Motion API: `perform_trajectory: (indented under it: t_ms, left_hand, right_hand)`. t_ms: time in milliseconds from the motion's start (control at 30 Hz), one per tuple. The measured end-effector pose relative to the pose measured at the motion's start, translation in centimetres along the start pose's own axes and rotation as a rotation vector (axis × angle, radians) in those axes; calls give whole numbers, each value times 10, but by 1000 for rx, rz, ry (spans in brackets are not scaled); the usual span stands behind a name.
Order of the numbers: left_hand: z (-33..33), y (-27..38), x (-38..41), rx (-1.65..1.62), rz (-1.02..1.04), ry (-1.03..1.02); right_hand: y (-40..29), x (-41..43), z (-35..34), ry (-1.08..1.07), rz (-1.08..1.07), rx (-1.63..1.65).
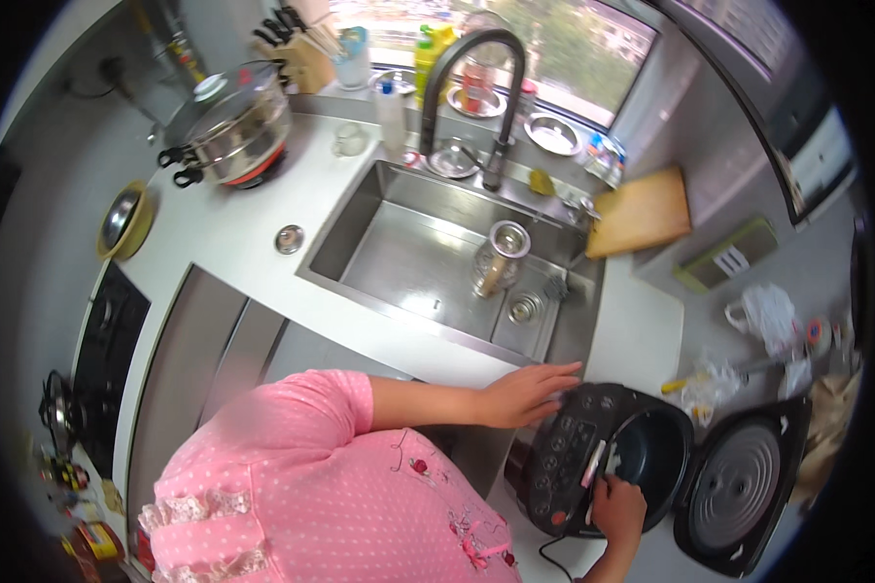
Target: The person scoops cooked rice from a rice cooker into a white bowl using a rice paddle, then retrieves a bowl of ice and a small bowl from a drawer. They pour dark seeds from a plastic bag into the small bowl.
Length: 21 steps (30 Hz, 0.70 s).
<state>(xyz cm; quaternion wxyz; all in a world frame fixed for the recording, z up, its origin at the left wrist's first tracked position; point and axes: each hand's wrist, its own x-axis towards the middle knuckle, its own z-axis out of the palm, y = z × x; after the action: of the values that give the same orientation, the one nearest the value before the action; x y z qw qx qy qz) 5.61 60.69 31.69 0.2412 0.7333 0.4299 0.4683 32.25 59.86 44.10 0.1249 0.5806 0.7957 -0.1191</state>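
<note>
A black rice cooker (561,444) stands on the counter before me, its lid (744,481) swung fully back on the far side. The dark inner pot (649,459) sits inside it, with a small whitish patch on its near wall. My left hand (529,397) is laid flat with fingers stretched out at the cooker's left front corner, gripping nothing. At the near rim of the pot is my right hand (620,506), its fingers curled downward. What lies under those fingers is hidden, so a grip on the rim cannot be confirmed.
Left of the cooker is a steel sink (415,248) holding a glass jar (507,248), below a black faucet (474,44). A cutting board (642,211) leans at the back right. A steamer pot (237,138) stands at the far left. Plastic bags (765,317) lie right.
</note>
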Motion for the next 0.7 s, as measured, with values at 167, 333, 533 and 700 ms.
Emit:
perform_trajectory:
  t_ms: [167, 333, 533, 700]
  left_hand:
    - [-64, -4, -85, 64, -207, 75]
    - [-124, -26, -174, 164, -332, 259]
    - [-223, -48, -327, 405, -580, 524]
    - [-318, -35, -520, 779, -1053, 764]
  right_hand:
    - [-24, 12, -18, 203, 1, -128]
    - [-108, 31, -57, 531, -197, -96]
    - [-290, 51, -31, 403, -622, 7]
    - [-502, 45, 59, 23, -1030, -102]
